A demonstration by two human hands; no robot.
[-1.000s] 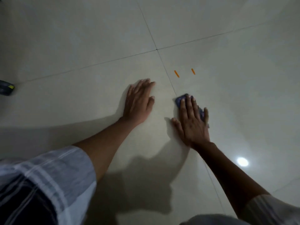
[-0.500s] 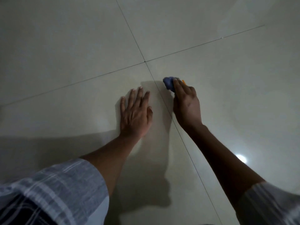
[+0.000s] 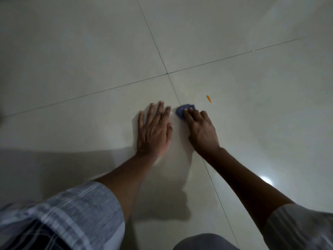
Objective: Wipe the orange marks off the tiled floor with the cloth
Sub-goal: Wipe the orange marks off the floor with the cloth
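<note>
Right hand (image 3: 200, 130): fingers laid over a small blue cloth (image 3: 184, 110), pressing it flat to the tiled floor (image 3: 252, 141); fingertips bent down onto the fabric, thumb side hidden, so whether the cloth is pinched or only pressed cannot be told
Left hand (image 3: 154, 129): palm down on the floor, fingers straight and slightly spread, holding nothing; lies just beside the right hand, apart from the cloth
Cloth: bunched, dark blue, showing beyond the right fingertips; sits just right of the grout line (image 3: 173, 87) that runs between the two hands, near the crossing of four tiles
Orange mark (image 3: 209, 99): one short slanted streak on the tile to the right of the cloth and a little farther from the person, near but not touching it
Floor: pale glossy tiles, dim light, one bright reflection (image 3: 265, 181) near the right forearm
Sleeves: plaid sleeve (image 3: 72, 213) on the left arm, pale sleeve (image 3: 297, 226) on the right
</note>
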